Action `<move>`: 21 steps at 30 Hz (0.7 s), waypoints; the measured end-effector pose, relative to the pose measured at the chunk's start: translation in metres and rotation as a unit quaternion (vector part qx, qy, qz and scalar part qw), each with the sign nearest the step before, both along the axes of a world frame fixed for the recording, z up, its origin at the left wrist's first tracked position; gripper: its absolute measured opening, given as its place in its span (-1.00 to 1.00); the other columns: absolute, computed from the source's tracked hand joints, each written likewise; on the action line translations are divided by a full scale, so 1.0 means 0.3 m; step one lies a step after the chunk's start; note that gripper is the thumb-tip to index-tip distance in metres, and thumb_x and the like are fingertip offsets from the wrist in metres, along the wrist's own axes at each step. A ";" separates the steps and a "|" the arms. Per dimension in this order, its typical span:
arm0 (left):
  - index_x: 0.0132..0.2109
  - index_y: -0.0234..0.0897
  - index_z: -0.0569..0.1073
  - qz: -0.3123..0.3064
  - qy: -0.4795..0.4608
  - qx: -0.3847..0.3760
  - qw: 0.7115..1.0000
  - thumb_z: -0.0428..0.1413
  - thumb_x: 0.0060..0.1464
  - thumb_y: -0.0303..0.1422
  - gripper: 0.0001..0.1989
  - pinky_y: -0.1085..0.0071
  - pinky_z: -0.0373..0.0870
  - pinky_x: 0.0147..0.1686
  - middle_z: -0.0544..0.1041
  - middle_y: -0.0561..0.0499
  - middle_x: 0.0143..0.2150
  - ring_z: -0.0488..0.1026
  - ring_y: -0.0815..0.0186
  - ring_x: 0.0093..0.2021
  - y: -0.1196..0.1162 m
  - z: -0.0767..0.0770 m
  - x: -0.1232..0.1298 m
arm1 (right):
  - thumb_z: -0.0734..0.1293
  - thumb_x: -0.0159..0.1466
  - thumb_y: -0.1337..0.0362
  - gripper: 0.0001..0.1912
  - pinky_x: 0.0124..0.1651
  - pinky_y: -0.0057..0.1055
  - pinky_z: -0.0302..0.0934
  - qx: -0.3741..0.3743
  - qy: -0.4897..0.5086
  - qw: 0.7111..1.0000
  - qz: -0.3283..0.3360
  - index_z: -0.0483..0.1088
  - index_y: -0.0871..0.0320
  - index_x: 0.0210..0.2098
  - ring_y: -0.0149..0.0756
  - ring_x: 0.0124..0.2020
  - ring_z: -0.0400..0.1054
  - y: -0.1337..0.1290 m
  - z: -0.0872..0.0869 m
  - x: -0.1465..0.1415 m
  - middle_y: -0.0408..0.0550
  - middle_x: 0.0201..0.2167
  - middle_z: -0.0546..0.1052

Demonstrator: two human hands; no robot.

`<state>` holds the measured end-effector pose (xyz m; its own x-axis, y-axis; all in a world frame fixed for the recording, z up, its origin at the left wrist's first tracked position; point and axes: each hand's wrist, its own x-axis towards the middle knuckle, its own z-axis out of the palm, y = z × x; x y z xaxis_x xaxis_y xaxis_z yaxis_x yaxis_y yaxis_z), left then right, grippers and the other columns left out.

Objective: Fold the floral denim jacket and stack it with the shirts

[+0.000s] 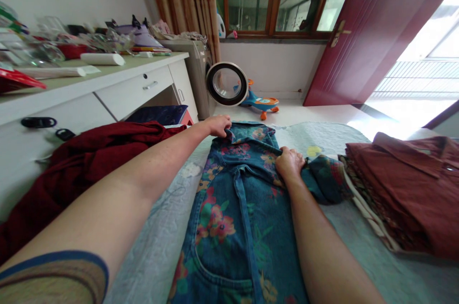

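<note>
A blue denim garment (229, 227) printed with flowers lies stretched lengthwise on the bed in front of me, a curved pocket-like seam and a raised centre seam showing. My left hand (219, 125) is closed on its far left corner, where the cloth is bunched and partly turned over. On the right edge, my right hand (289, 164) grips the cloth with curled fingers. Beyond that hand, a sleeve-like part (326, 179) with a plaid trim sticks out to the right. The garment's near end runs out of view.
To the right sits a stack of folded clothes (405, 189), a rust-coloured shirt on top. Dark red cloth (107, 170) is heaped at the left. A cluttered white cabinet (136, 84), a washing machine (201, 74) with its round door open, and a ride-on toy (260, 102) stand beyond the bed (333, 134).
</note>
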<state>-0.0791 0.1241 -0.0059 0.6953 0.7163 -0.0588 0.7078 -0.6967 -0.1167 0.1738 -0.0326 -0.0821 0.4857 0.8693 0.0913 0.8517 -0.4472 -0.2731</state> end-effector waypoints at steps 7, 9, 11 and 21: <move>-0.26 -0.21 0.53 0.044 -0.065 -0.049 0.996 0.13 -0.18 -0.44 -0.76 0.46 0.16 -0.46 0.50 0.12 -0.44 0.38 0.34 -0.42 -0.002 -0.009 -0.005 | 0.18 0.25 0.35 -0.56 0.13 -0.08 0.02 0.000 -0.006 1.000 -0.003 0.44 0.08 0.08 0.04 0.06 0.28 0.002 -0.003 0.000 0.14 -0.03 0.47; -0.27 -0.18 0.55 0.047 -0.070 -0.049 0.995 0.14 -0.17 -0.46 -0.76 0.45 0.19 -0.40 0.53 0.10 -0.41 0.42 0.31 -0.38 0.009 -0.009 -0.012 | 0.18 0.25 0.36 -0.56 0.13 -0.08 0.02 -0.001 -0.007 1.000 -0.002 0.44 0.08 0.08 0.03 0.07 0.28 0.001 -0.002 -0.001 0.14 -0.02 0.47; -0.33 -0.18 0.55 0.070 -0.078 -0.044 0.993 0.16 -0.16 -0.47 -0.83 0.41 0.23 -0.32 0.54 0.05 -0.39 0.47 0.24 -0.31 0.025 -0.012 -0.023 | 0.18 0.25 0.36 -0.57 0.13 -0.08 0.02 0.000 -0.008 1.000 -0.001 0.44 0.08 0.08 0.03 0.06 0.29 0.000 -0.001 -0.002 0.15 -0.02 0.48; -0.32 -0.29 0.55 0.193 -0.172 -0.034 0.965 0.18 -0.18 -0.51 -0.81 0.33 0.33 -0.14 0.56 -0.13 -0.20 0.48 0.10 -0.10 0.074 -0.160 -0.076 | 0.16 0.27 0.35 -0.58 0.12 -0.11 0.03 -0.007 -0.015 1.000 0.001 0.43 0.10 0.08 0.02 0.07 0.28 -0.006 0.002 -0.004 0.16 0.00 0.47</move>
<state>-0.1020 0.1462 -0.0541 0.3638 0.9287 0.0713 0.9050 -0.3705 0.2088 0.1726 -0.0344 -0.0815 0.4804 0.8720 0.0940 0.8607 -0.4481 -0.2415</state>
